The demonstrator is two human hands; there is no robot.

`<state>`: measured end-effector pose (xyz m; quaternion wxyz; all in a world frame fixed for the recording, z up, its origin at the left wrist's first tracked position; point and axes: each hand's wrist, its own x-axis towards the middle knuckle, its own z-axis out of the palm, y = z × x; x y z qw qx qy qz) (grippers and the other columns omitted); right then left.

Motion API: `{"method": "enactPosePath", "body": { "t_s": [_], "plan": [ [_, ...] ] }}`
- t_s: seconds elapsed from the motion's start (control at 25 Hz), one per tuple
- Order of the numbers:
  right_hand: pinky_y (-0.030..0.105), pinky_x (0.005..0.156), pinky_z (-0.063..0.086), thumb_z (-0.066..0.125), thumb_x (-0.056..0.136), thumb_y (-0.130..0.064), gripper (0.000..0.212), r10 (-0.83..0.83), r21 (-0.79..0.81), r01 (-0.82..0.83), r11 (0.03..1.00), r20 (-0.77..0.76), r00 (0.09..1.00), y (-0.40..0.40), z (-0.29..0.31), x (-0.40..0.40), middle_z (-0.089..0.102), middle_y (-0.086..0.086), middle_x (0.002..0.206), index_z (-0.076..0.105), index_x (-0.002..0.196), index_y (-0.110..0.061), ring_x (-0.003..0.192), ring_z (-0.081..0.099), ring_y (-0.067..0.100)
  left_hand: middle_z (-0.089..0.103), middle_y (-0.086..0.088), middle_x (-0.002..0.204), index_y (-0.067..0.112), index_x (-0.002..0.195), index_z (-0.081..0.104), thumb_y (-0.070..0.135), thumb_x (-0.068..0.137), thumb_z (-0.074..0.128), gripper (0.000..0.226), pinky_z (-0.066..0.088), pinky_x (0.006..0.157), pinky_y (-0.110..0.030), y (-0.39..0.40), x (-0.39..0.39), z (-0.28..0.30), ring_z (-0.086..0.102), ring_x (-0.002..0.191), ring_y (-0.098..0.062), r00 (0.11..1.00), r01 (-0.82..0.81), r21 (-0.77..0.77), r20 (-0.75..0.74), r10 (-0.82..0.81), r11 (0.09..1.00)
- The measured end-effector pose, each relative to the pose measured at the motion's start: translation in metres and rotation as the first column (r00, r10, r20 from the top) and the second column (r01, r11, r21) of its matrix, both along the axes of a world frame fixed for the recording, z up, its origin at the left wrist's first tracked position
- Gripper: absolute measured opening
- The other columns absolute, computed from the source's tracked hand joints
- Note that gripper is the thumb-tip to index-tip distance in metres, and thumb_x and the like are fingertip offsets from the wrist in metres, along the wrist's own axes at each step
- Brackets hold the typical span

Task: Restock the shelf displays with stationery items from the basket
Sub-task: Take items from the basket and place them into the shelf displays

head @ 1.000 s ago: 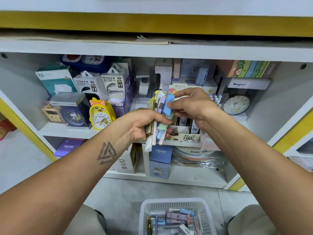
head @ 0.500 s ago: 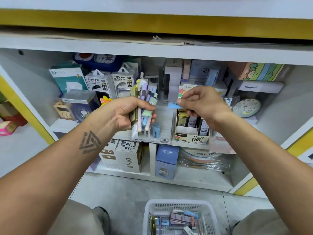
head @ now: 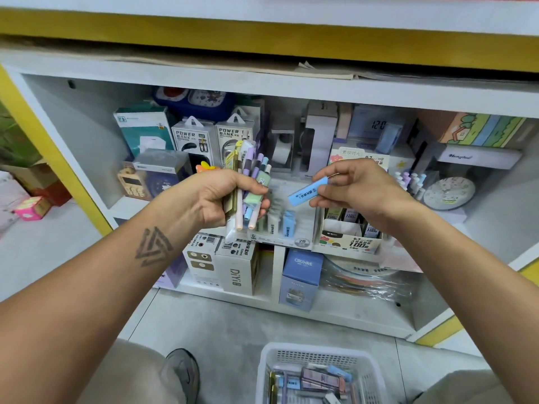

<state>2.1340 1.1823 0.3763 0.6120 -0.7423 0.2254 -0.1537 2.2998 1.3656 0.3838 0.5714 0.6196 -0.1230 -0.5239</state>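
Head view, centre of the frame: the left hand point(head: 217, 196) is wrapped tightly around a mixed bundle of pastel pens and flat stationery packs point(head: 248, 185), held upright. Just right of centre, apart from the bundle, the right hand point(head: 361, 189) pinches a slim light-blue rectangular case point(head: 306, 192) between thumb and fingertips, tilted, above the white display tray marked 2B point(head: 291, 239) on the white shelf point(head: 358, 313). Blue and green cases stand in that tray. At the bottom centre sits the white plastic mesh basket point(head: 318, 358), with more stationery inside.
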Motion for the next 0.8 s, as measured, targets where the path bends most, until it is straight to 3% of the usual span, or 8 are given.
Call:
{"method": "enactPosePath", "body": {
  "t_s": [0.12, 0.2, 0.28, 0.36, 0.44, 0.6, 0.8],
  "plan": [
    [0.028, 0.07, 0.063, 0.057, 0.097, 0.004, 0.014, -0.04, -0.031, 0.04, 0.999, -0.011, 0.999, 0.001, -0.003, 0.008, 0.076, 0.02, 0.09, 0.065, 0.107, -0.002, 0.079, 0.077, 0.028, 0.07, -0.015, 0.069, 0.0, 0.079, 0.069, -0.005, 0.071, 0.066, 0.01, 0.061, 0.061, -0.036, 0.002, 0.0, -0.001, 0.07, 0.06, -0.023, 1.0, 0.0, -0.002, -0.009, 0.0, 1.0],
    [0.037, 0.074, 0.063, 0.058, 0.098, -0.003, 0.01, -0.083, -0.276, 0.072, 0.959, -0.032, 0.996, -0.001, -0.005, 0.013, 0.077, 0.012, 0.083, 0.062, 0.1, -0.012, 0.078, 0.076, 0.026, 0.07, -0.015, 0.068, 0.0, 0.076, 0.069, -0.006, 0.073, 0.065, 0.008, 0.062, 0.061, -0.036, 0.002, 0.0, -0.001, 0.071, 0.06, -0.023, 1.0, -0.01, -0.002, -0.014, 0.009, 1.0],
    [0.037, 0.078, 0.059, 0.065, 0.095, -0.009, 0.011, -0.134, -0.592, 0.095, 0.8, -0.023, 0.991, 0.0, -0.009, 0.02, 0.073, -0.002, 0.08, 0.065, 0.093, -0.02, 0.076, 0.072, 0.019, 0.07, -0.015, 0.067, 0.0, 0.076, 0.069, -0.006, 0.077, 0.064, 0.008, 0.062, 0.063, -0.037, 0.002, 0.0, -0.003, 0.071, 0.059, -0.023, 1.0, -0.012, -0.002, -0.016, 0.012, 1.0],
    [0.035, 0.081, 0.056, 0.067, 0.093, -0.014, 0.01, -0.153, -0.757, 0.069, 0.649, -0.041, 0.987, 0.005, -0.016, 0.025, 0.068, -0.005, 0.088, 0.069, 0.099, -0.022, 0.08, 0.066, 0.018, 0.07, -0.014, 0.066, 0.0, 0.076, 0.068, -0.006, 0.08, 0.063, 0.009, 0.062, 0.062, -0.036, 0.001, -0.001, -0.005, 0.071, 0.059, -0.022, 1.0, -0.015, 0.006, -0.015, 0.015, 1.0],
    [0.04, 0.081, 0.056, 0.062, 0.096, -0.015, 0.012, -0.126, -0.794, -0.026, 0.607, -0.128, 0.984, 0.011, -0.027, 0.029, 0.067, 0.002, 0.097, 0.066, 0.106, -0.02, 0.086, 0.066, 0.024, 0.07, -0.014, 0.066, 0.0, 0.072, 0.069, -0.006, 0.083, 0.063, 0.014, 0.062, 0.06, -0.036, 0.001, -0.002, -0.006, 0.071, 0.059, -0.022, 1.0, -0.015, 0.018, -0.013, 0.015, 1.0],
    [0.046, 0.076, 0.058, 0.058, 0.097, -0.011, 0.007, -0.072, -0.775, -0.11, 0.623, -0.197, 0.978, 0.016, -0.041, 0.033, 0.064, 0.005, 0.096, 0.058, 0.102, -0.016, 0.086, 0.067, 0.027, 0.071, -0.014, 0.067, 0.001, 0.062, 0.074, -0.005, 0.082, 0.064, 0.023, 0.061, 0.059, -0.034, 0.002, 0.0, -0.008, 0.071, 0.06, -0.022, 1.0, -0.009, 0.018, -0.019, 0.01, 1.0],
    [0.045, 0.075, 0.058, 0.062, 0.094, -0.007, 0.007, -0.058, -0.763, -0.122, 0.635, -0.205, 0.977, 0.014, -0.042, 0.033, 0.066, 0.005, 0.09, 0.061, 0.095, -0.014, 0.082, 0.067, 0.025, 0.071, -0.014, 0.068, 0.002, 0.063, 0.074, -0.004, 0.069, 0.068, 0.01, 0.061, 0.061, -0.035, 0.004, -0.001, -0.007, 0.071, 0.061, -0.022, 1.0, 0.005, 0.007, -0.031, -0.005, 1.0]
  ]
}}
